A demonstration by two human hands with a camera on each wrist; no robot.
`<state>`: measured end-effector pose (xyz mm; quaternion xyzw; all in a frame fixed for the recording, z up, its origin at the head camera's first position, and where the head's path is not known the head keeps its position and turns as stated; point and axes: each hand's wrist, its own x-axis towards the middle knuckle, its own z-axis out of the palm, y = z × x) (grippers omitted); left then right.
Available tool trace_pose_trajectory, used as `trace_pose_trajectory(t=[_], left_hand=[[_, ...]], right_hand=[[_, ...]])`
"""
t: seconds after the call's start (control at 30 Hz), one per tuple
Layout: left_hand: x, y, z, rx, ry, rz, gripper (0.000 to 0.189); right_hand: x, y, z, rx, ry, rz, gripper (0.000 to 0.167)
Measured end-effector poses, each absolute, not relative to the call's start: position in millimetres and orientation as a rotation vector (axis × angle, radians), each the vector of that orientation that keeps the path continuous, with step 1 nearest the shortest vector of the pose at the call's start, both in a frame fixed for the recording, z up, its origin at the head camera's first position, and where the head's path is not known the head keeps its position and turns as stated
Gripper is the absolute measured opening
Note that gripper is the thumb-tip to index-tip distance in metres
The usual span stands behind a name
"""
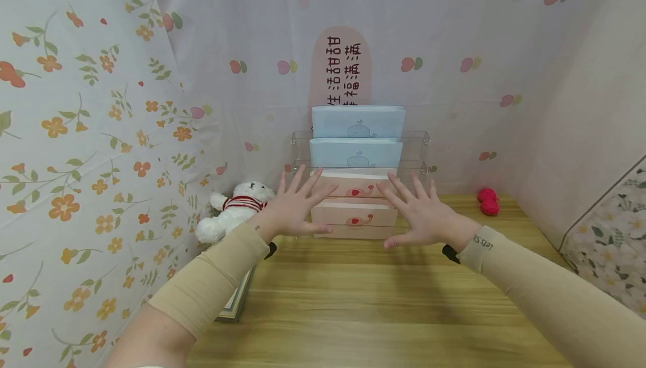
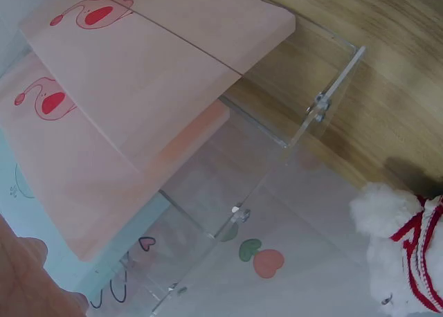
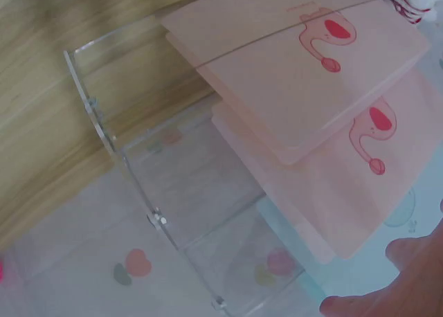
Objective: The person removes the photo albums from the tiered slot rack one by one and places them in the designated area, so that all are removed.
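Note:
Both hands are held out with fingers spread and nothing in them. The left hand [image 1: 292,205] is by the left side of a clear acrylic rack [image 1: 414,152], and the right hand [image 1: 426,214] is by its right side. Standing in the rack's tiers are two pink tissue packs [image 1: 333,214] with a red elephant print. Behind and above them stand two light blue packs [image 1: 330,153] with a whale print. In the left wrist view, part of the left hand [image 2: 31,282] shows at the lower left. Some fingers of the right hand [image 3: 401,282] enter the right wrist view's lower right corner.
A white plush bear [image 1: 222,225] in a red-striped top sits left of the rack. Under the left forearm lies a framed or book-like object [image 1: 234,303], partly hidden. A small red item [image 1: 488,202] rests at the right on the wooden table [image 1: 353,312]. Patterned cloth hangs behind.

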<state>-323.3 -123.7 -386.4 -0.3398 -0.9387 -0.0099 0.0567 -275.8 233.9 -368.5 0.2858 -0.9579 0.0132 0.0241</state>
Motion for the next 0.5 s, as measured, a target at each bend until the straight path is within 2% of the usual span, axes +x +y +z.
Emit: trace_pose_trajectory(t=[0.37,0.5], left_hand=[[-320,-127,-385,-1.050,-2.821,-0.077,0.105],[-321,-129,-388,-1.016,-2.814,-0.155,0.105]], right_hand=[[-276,236,-376,0.869,-2.925,0.070,0.129],[-279,236,-381,0.886,-2.799,0.089,0.121]])
